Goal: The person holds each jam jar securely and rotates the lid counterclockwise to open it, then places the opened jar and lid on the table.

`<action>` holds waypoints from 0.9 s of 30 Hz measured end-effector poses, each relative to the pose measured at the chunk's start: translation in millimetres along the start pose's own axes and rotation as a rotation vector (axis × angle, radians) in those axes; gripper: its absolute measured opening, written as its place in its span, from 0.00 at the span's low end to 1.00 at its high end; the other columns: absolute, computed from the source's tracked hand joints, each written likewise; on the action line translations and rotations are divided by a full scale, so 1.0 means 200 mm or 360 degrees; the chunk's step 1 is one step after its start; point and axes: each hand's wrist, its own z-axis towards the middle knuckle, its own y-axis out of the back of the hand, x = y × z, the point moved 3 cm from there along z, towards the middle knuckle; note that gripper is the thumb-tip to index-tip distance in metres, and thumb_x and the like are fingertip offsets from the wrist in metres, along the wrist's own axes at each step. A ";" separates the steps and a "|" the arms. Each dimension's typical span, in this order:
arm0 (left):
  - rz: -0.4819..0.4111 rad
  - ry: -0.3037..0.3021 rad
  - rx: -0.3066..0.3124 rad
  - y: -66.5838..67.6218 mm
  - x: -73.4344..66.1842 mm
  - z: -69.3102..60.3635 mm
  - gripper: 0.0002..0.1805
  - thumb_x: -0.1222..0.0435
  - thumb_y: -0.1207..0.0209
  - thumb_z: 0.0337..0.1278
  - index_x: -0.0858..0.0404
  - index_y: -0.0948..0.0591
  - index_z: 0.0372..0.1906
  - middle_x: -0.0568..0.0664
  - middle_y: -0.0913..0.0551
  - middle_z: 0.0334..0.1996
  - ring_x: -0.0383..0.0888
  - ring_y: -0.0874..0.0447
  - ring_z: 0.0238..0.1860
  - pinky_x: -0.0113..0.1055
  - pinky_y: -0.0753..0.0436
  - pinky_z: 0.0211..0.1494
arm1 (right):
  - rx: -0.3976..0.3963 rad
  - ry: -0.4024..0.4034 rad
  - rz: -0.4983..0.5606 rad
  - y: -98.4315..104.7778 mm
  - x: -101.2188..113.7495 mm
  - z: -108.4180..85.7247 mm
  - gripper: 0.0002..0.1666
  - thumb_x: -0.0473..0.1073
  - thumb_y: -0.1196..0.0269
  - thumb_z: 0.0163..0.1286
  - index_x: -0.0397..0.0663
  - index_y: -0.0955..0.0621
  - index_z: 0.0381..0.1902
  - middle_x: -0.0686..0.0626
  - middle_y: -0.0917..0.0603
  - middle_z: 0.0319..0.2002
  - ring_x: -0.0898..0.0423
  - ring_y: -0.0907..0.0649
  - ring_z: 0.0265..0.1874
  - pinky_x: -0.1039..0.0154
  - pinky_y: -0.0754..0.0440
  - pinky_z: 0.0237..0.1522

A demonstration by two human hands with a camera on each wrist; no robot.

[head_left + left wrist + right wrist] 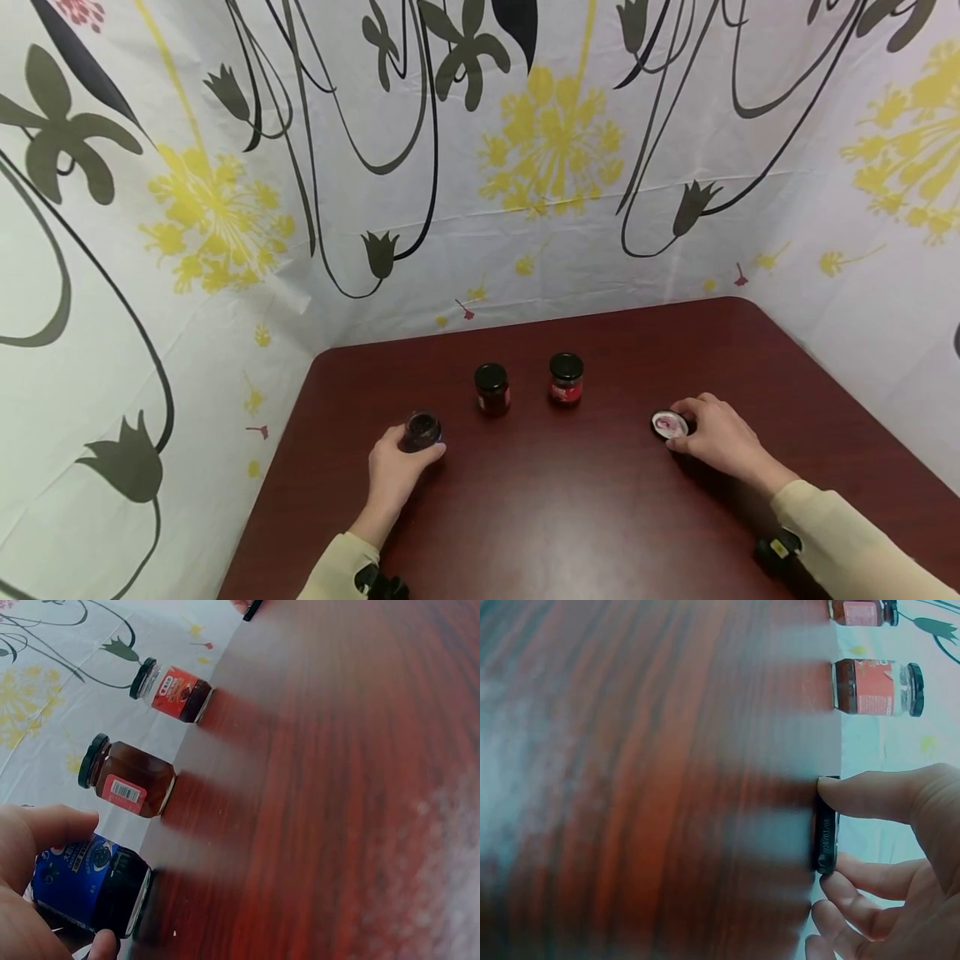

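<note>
My left hand grips a lidless glass jar of something dark at the table's left side. In the left wrist view this jar's blue label shows between thumb and fingers, and its base is at the tabletop. Over to the right, my right hand pinches a black jar lid by its edge, pale inner side up. The right wrist view has the lid side-on, flat at the table surface, thumb at one edge and fingertips at the other.
Two capped jars stand upright between the hands, farther back: a dark-filled jar and a red-labelled jar. The dark red wooden table meets a white flower-patterned cloth at its back and sides.
</note>
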 end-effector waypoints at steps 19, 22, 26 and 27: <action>-0.0123 0.0071 -0.0009 0.03 0.06 0.07 0.28 0.49 0.21 0.41 0.55 0.14 0.49 0.47 0.16 0.46 0.48 0.19 0.49 0.51 0.21 0.53 | 0.0027 0.0049 0.0060 0.01 0.01 0.00 0.38 0.48 0.20 0.48 0.33 0.19 0.53 0.40 0.18 0.40 0.42 0.19 0.40 0.46 0.23 0.40; -0.0138 0.0088 0.0008 0.03 0.07 0.09 0.28 0.49 0.21 0.42 0.55 0.15 0.50 0.48 0.17 0.47 0.48 0.19 0.50 0.52 0.21 0.53 | 0.0037 0.0045 0.0070 0.01 0.01 0.00 0.39 0.48 0.20 0.48 0.32 0.20 0.54 0.39 0.18 0.41 0.41 0.19 0.41 0.45 0.23 0.40; -0.0114 0.0082 0.0019 0.03 0.08 0.10 0.30 0.47 0.22 0.42 0.55 0.15 0.51 0.48 0.17 0.47 0.47 0.19 0.50 0.52 0.21 0.53 | 0.0043 0.0043 0.0076 0.01 0.01 0.00 0.40 0.47 0.20 0.48 0.32 0.20 0.56 0.39 0.17 0.41 0.41 0.19 0.42 0.44 0.23 0.41; -0.0109 0.0074 0.0020 0.02 0.08 0.11 0.30 0.47 0.22 0.43 0.55 0.16 0.51 0.48 0.17 0.47 0.47 0.19 0.50 0.52 0.21 0.53 | 0.0049 0.0042 0.0081 0.02 0.01 -0.01 0.41 0.47 0.19 0.48 0.32 0.20 0.56 0.39 0.17 0.41 0.41 0.19 0.42 0.44 0.23 0.41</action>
